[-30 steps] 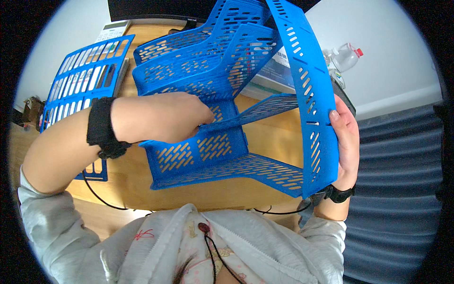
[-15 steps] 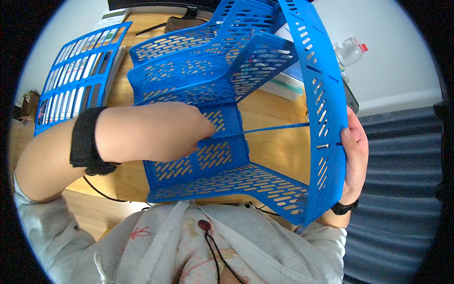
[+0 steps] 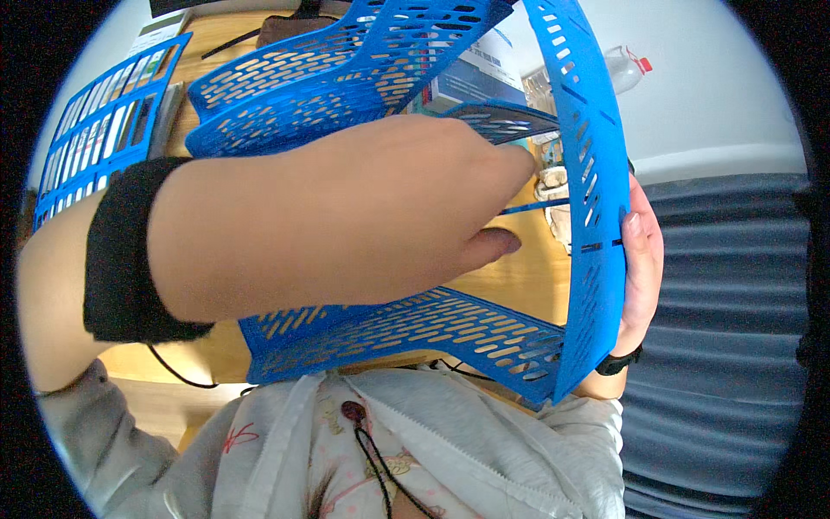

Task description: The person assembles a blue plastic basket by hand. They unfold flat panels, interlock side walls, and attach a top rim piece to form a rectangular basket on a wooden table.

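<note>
A blue plastic file rack with slotted panels lies in front of me, partly put together. My left hand reaches across its middle, with thumb and fingers on either side of a thin blue divider seen edge-on. Most of that divider and the fingertips' grip are hidden by the hand. On the right, my right hand holds the long curved blue side panel from its outer side, thumb lying on its edge. Further dividers stand behind my left hand.
Another slotted blue panel leans at the left on the wooden table. Behind the rack are a book, a brown case and a clear bottle with a red cap. A dark blue curtain hangs at right.
My left hand has moved right along the divider, toward the side panel. The rack has shifted slightly left, and one divider behind has swung to a flatter angle. My right hand keeps its hold.
</note>
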A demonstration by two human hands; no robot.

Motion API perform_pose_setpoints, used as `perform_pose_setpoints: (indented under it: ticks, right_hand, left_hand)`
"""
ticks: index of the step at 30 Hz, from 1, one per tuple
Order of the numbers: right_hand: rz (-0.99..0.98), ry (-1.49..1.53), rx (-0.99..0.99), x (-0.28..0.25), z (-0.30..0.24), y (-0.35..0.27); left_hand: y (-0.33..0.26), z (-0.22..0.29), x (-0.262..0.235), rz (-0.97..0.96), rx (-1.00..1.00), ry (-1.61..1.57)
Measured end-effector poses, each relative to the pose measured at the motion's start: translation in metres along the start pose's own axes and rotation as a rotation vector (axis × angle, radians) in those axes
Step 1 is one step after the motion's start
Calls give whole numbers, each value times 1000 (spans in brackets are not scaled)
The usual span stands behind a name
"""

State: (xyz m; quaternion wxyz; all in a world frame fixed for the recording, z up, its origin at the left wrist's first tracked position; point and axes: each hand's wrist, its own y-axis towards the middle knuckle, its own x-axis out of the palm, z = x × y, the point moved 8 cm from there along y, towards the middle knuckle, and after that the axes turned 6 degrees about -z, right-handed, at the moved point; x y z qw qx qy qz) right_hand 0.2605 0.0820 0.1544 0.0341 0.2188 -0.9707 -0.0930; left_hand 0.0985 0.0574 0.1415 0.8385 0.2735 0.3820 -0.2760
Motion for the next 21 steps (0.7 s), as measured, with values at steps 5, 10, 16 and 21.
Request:
perform_pose_setpoints:
  ticks: [5,10,16,21]
  right_hand:
    - [50,-89,-33,7,-8,-6]
    - [237,-375,-4,8,-16,-10]
    - [247,-295,-50,6,-26,-17]
    - [302,-326,-57,0,-35,-31]
  left_hand:
    - [-3,6,-2,106,151,-30]
    - [-7,9,-7,127,182,-77]
    - [-17,36,-13,113,114,-82]
    - [-19,25,-6,155,173,-242]
